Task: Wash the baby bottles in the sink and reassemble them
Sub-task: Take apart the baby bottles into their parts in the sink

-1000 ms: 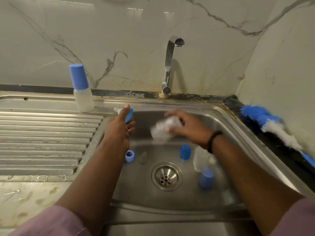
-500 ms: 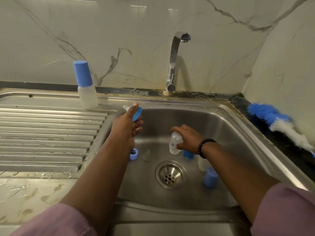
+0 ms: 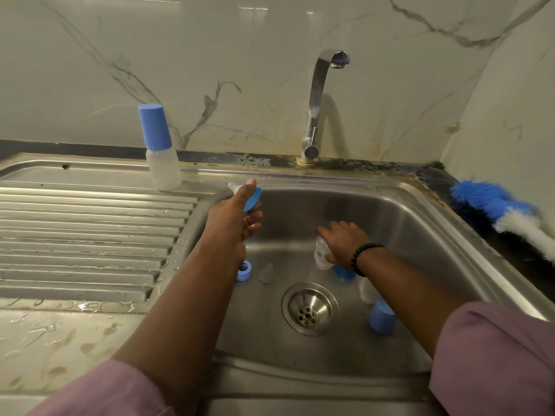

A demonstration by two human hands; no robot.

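Note:
My left hand (image 3: 232,219) grips a blue collar with a clear teat (image 3: 251,198) above the sink's left rim. My right hand (image 3: 344,240) holds a small clear bottle body (image 3: 321,255) low in the steel sink (image 3: 420,235), just behind the drain. On the sink floor lie a blue ring (image 3: 244,270), a loose clear teat (image 3: 266,273), a blue cap (image 3: 344,273) partly under my wrist, another clear bottle (image 3: 366,291) and a blue cap (image 3: 381,318). An assembled bottle with a blue cap (image 3: 159,148) stands upright on the drainboard.
The tap (image 3: 316,106) rises behind the sink with no water running. A ribbed steel drainboard (image 3: 84,235) spreads to the left, wet near its front. A blue and white bottle brush (image 3: 507,216) lies on the dark counter at the right.
My right hand has brought the clear bottle body down from mid-air to the sink floor near the drain. My left hand has kept its place with the collar and teat.

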